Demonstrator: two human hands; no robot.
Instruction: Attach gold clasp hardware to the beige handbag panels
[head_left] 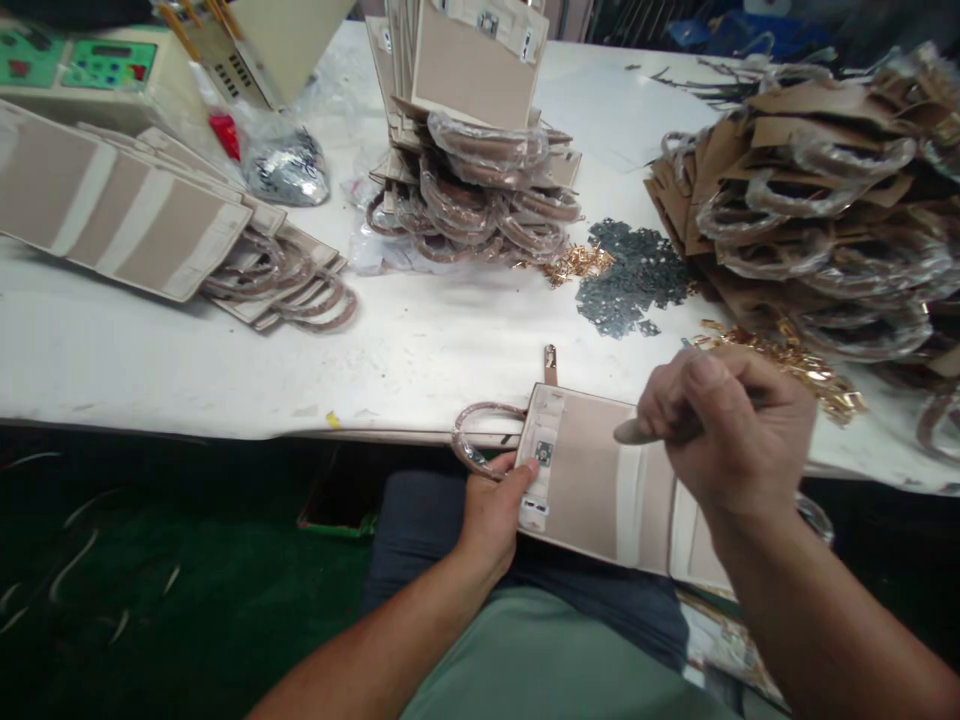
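Beige bag panel (585, 465), looped handle (459, 437) at left: overhangs the near edge of the tabletop (420, 350), above the lap (420, 520). Left hand (491, 505): fingers clamped on the panel's left end. Right hand (739, 430): fingers closed round a tool (632, 432) (only a grey, rounded end shows). Risk: slackened left grip could tip the panel. Moving room: far left; gold fittings (832, 385) crowd far right.

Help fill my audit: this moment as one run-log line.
left hand: holds bag panel | right hand: grips tool | table: dark plates piled
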